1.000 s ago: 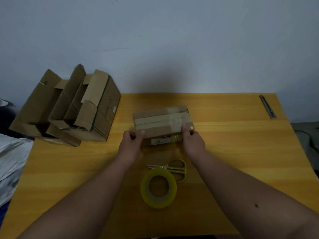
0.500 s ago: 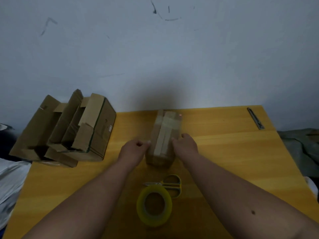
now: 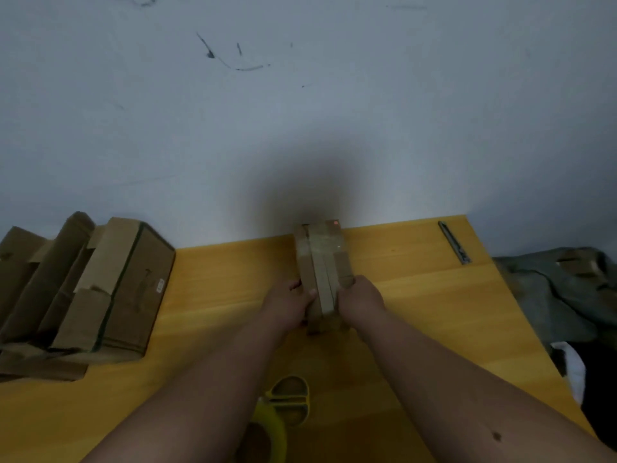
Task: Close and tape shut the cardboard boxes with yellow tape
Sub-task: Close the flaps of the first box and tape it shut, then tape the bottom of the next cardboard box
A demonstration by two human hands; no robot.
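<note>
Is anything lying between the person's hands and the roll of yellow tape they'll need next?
Nothing visible blocks it. Both hands, left hand and right hand, grip the small box. The yellow tape roll lies nearer the person, partly hidden under the left forearm, with the scissors touching or beside it, not over it.

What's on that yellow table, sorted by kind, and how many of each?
Small taped box, held by both hands: 1
Big open boxes: cannot tell exactly, at least 2
Tape roll: 1
Scissors: 1
Utility knife: 1
Total: at least 6
</note>
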